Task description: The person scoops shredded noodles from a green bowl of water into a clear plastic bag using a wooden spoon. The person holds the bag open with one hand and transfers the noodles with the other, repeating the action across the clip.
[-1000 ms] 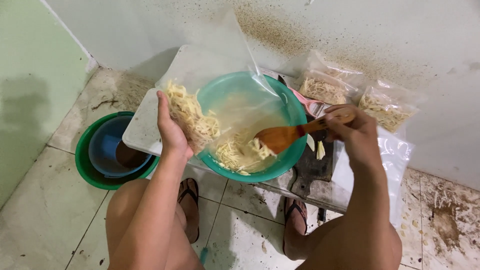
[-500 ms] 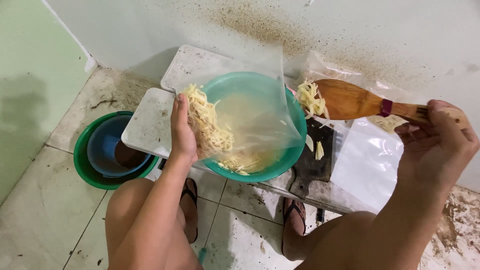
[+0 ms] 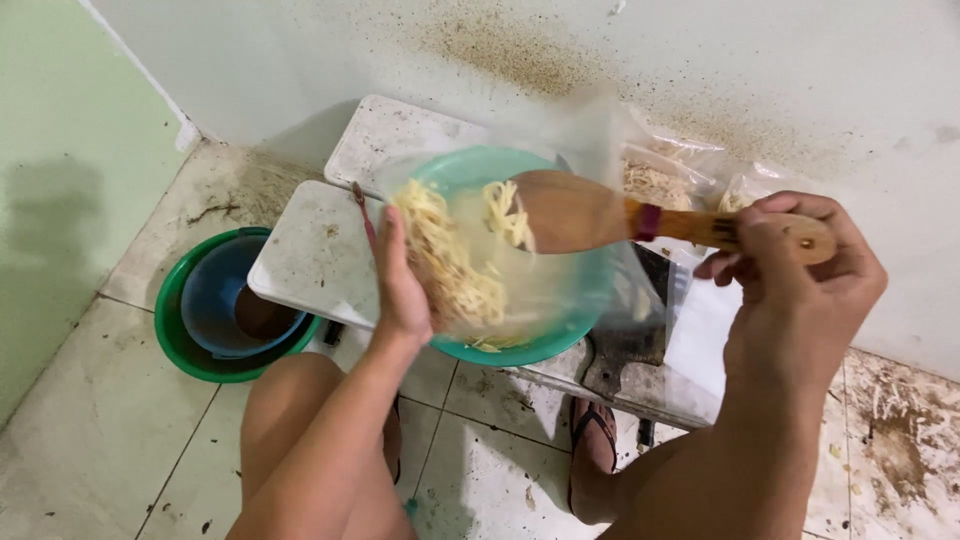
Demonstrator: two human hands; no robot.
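Observation:
My left hand (image 3: pixel 400 290) holds a clear plastic bag (image 3: pixel 560 150) partly filled with pale yellow noodles (image 3: pixel 445 260) over a teal bowl (image 3: pixel 560 340). The bag's mouth faces right. My right hand (image 3: pixel 800 270) grips the handle of a wooden spatula (image 3: pixel 575 210), whose blade carries a clump of noodles at the bag's opening. A few noodles lie at the bottom of the bowl.
The bowl rests on white slabs (image 3: pixel 310 255) above a tiled floor. A green basin with a blue bowl inside (image 3: pixel 225 305) stands on the floor at left. Filled noodle bags (image 3: pixel 665 180) lie by the wall. A cleaver (image 3: pixel 625 345) lies right of the bowl. My knees and sandalled feet are below.
The spatula scooped noodles from the bowl, swung out to the right, and has now come back left to the bag's mouth. My left hand has tilted the bag more upright.

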